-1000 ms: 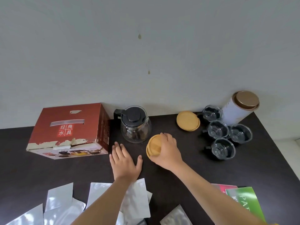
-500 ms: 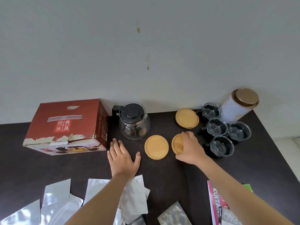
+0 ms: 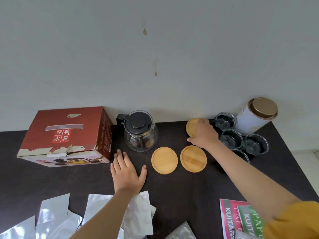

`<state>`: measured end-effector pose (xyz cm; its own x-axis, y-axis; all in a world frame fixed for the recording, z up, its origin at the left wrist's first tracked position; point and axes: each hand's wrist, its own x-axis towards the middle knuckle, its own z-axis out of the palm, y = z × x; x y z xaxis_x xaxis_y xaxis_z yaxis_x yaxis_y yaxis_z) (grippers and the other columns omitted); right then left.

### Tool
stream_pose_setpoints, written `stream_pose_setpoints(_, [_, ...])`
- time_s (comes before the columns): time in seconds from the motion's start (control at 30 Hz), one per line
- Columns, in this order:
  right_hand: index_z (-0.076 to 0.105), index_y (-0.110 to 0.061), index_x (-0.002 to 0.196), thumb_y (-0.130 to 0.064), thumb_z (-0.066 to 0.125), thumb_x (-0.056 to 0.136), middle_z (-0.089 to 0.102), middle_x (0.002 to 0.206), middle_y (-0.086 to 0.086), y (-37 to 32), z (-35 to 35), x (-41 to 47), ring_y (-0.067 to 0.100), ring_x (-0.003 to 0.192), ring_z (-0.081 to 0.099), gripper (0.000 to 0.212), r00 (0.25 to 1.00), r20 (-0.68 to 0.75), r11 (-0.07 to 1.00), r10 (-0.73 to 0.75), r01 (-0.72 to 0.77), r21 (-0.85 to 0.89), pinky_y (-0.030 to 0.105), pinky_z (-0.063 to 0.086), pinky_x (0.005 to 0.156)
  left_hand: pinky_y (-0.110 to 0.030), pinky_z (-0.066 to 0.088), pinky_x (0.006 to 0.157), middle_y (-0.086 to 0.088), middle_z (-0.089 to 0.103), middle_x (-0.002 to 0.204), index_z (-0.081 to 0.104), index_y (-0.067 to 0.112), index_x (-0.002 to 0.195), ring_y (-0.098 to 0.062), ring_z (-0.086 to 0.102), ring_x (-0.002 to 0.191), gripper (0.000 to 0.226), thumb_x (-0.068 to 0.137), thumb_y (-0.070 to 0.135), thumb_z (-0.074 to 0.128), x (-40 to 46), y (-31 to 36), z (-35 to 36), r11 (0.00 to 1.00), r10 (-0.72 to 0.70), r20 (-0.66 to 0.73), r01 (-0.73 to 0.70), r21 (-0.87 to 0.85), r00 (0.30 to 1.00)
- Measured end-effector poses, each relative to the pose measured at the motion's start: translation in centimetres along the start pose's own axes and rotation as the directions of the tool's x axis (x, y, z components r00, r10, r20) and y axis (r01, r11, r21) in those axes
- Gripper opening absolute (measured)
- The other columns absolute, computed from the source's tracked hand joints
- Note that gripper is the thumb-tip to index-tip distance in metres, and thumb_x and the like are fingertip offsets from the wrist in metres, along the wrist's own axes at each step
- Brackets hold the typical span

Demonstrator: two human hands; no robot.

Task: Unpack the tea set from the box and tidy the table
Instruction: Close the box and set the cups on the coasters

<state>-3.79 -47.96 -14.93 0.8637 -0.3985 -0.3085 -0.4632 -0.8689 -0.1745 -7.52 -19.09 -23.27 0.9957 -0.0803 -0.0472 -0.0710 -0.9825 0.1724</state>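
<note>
While the red box (image 3: 65,135) sits far left, we press our left hand (image 3: 126,171) flat, fingers spread, on the dark surface (image 3: 181,190); past the glass teapot (image 3: 140,131) and two laid-out coasters (image 3: 164,160) (side by side), our right hand (image 3: 203,133) grips the coaster stack (image 3: 192,126) beside the glass cups (image 3: 232,138).

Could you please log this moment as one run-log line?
right hand: grips stacked coasters | left hand: flat on table | two coasters laid out

Bare table (image 3: 172,190) lies open before coasters (image 3: 164,160); glass cups (image 3: 232,138) crowd right.
</note>
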Motion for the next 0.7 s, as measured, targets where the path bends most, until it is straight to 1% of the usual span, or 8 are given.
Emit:
stream_pose_setpoints(0.07, [0.024,-0.003,0.143,-0.046,0.079,0.072,0.035,0.143,0.017,-0.2,-0.4,1.3,0.033,0.121,0.051,0.1,0.997,0.067,0.999,0.047,-0.045,-0.028,0.04,0.05,0.085,-0.053,0.029,0.109,-0.023,0.031,0.148,0.038,-0.004,0.137,-0.038,0.03,0.136,0.09,0.079,0.064,0.031,0.0,0.0,0.0,1.0,-0.003,-0.003,0.003,0.003,1.0])
stream_pose_setpoints(0.17, [0.023,-0.004,0.143,-0.048,0.081,0.069,0.036,0.141,0.017,-0.3,-0.9,2.4,0.033,0.119,0.053,0.104,0.99,0.117,0.996,0.084,-0.082,-0.019,0.038,0.05,0.083,-0.052,0.028,0.11,-0.022,0.031,0.149,0.038,-0.003,0.137,-0.037,0.03,0.137,0.09,0.079,0.064,0.031,0.1,0.0,0.0,1.0,-0.005,-0.005,0.006,0.014,1.0])
stream_pose_setpoints(0.23, [0.025,-0.004,0.141,-0.046,0.082,0.067,0.038,0.14,0.016,-0.5,-1.1,2.6,0.032,0.118,0.053,0.103,0.989,0.115,0.996,0.094,-0.094,-0.002,0.037,0.049,0.08,-0.052,0.028,0.11,-0.022,0.03,0.149,0.037,-0.003,0.138,-0.037,0.029,0.137,0.089,0.079,0.064,0.031,0.1,0.0,0.0,1.0,-0.007,-0.004,0.007,0.022,1.0])
stream_pose_setpoints(0.33, [0.029,-0.007,0.138,-0.046,0.083,0.066,0.041,0.136,0.014,-1.1,-1.1,2.2,0.031,0.114,0.056,0.098,0.994,0.066,0.996,0.092,-0.092,-0.01,0.034,0.046,0.069,-0.052,0.028,0.11,-0.021,0.03,0.149,0.038,-0.002,0.138,-0.036,0.029,0.137,0.089,0.079,0.064,0.031,0.1,0.0,0.1,1.0,-0.008,-0.002,0.008,0.028,1.0])
stream_pose_setpoints(0.4, [0.03,-0.008,0.137,-0.046,0.083,0.066,0.041,0.135,0.013,-1.9,-0.7,1.6,0.03,0.111,0.057,0.097,0.998,0.035,0.998,0.057,-0.057,0.0,0.032,0.044,0.065,-0.052,0.028,0.11,-0.021,0.03,0.149,0.038,-0.002,0.138,-0.036,0.029,0.137,0.089,0.079,0.065,0.032,0.1,0.1,0.1,1.0,-0.008,-0.003,0.008,0.03,1.0])
stream_pose_setpoints(0.47, [0.031,-0.008,0.138,-0.048,0.082,0.066,0.042,0.135,0.013,-3.0,0.0,0.9,0.029,0.111,0.057,0.097,1.0,0.021,0.999,0.002,-0.003,0.033,0.03,0.044,0.065,-0.052,0.029,0.11,-0.021,0.031,0.149,0.039,-0.002,0.137,-0.036,0.03,0.137,0.089,0.079,0.064,0.032,0.1,0.1,0.0,0.999,-0.009,-0.004,0.009,0.031,1.0])
stream_pose_setpoints(0.6, [0.035,-0.009,0.138,-0.054,0.078,0.069,0.041,0.139,0.012,-5.7,1.3,-0.1,0.027,0.112,0.057,0.093,0.993,0.01,0.993,-0.122,0.122,0.012,0.031,0.05,0.069,-0.051,0.029,0.109,-0.021,0.031,0.149,0.039,-0.002,0.137,-0.036,0.03,0.137,0.089,0.079,0.064,0.032,0.0,0.1,-0.1,0.999,-0.012,-0.006,0.012,0.038,1.0])
stream_pose_setpoints(0.7, [0.038,-0.008,0.137,-0.056,0.077,0.069,0.04,0.14,0.014,-7.2,1.9,0.2,0.027,0.111,0.057,0.092,0.984,0.031,0.985,-0.175,0.175,-0.009,0.033,0.054,0.074,-0.05,0.028,0.11,-0.02,0.03,0.15,0.038,-0.001,0.138,-0.035,0.029,0.137,0.089,0.079,0.065,0.032,0.1,0.1,-0.1,0.999,-0.018,-0.008,0.018,0.04,1.0])
